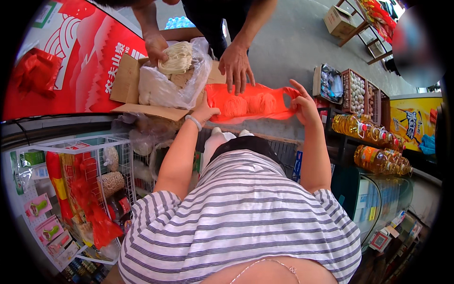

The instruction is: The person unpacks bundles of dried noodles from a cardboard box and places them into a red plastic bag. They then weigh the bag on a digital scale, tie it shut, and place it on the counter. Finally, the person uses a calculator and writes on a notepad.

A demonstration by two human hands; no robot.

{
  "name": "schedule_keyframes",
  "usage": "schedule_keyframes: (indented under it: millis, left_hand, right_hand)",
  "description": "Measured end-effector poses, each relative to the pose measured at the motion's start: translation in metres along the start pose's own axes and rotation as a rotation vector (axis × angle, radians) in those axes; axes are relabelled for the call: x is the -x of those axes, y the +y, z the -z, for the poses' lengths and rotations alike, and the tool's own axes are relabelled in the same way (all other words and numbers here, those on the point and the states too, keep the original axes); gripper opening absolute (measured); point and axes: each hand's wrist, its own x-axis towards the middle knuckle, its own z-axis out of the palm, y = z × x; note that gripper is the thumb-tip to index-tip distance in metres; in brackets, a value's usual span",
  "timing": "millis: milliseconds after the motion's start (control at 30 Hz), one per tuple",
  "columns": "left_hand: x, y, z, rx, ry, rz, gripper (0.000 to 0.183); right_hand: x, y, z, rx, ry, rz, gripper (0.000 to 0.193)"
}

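Observation:
An orange-red plastic bag (265, 113) is stretched between my two hands, with bundles of noodles (235, 106) showing through its film. My left hand (204, 113) grips the bag's left edge, and my right hand (306, 105) holds its handle end at the right. Across from me, another person's hand (236, 64) hangs over the bag with fingers spread. That person's other hand (157, 49) holds a nest of pale noodles (178, 57) above an open cardboard box (125, 78). A clear plastic liner (165, 90) in the box wraps more noodles.
Left of me stand a red printed freezer (90, 71) with a red bag (38, 71) on it and a white wire rack (116, 156) of goods. At the right are oil bottles (350, 125), an egg crate (354, 92) and a glass case (385, 199).

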Motion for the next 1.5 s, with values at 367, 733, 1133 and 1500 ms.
schedule_keyframes:
  millis: [367,733,1133,1500]
  left_hand:
    - [-0.006,-0.009,0.024,0.079,-0.117,0.103,0.092]
    - [-0.003,-0.011,0.026,-0.095,-0.084,-0.131,0.099]
    - [0.005,-0.002,0.029,0.054,-0.121,-0.052,0.105]
    - [0.017,-0.004,0.026,-0.015,-0.128,-0.034,0.103]
  right_hand:
    - [0.009,-0.001,-0.008,-0.04,-0.072,-0.053,0.065]
    - [0.013,-0.002,-0.015,-0.02,-0.067,-0.065,0.066]
    - [0.018,0.001,-0.02,-0.029,-0.031,-0.088,0.066]
    - [0.018,0.006,-0.019,-0.038,0.007,-0.069,0.066]
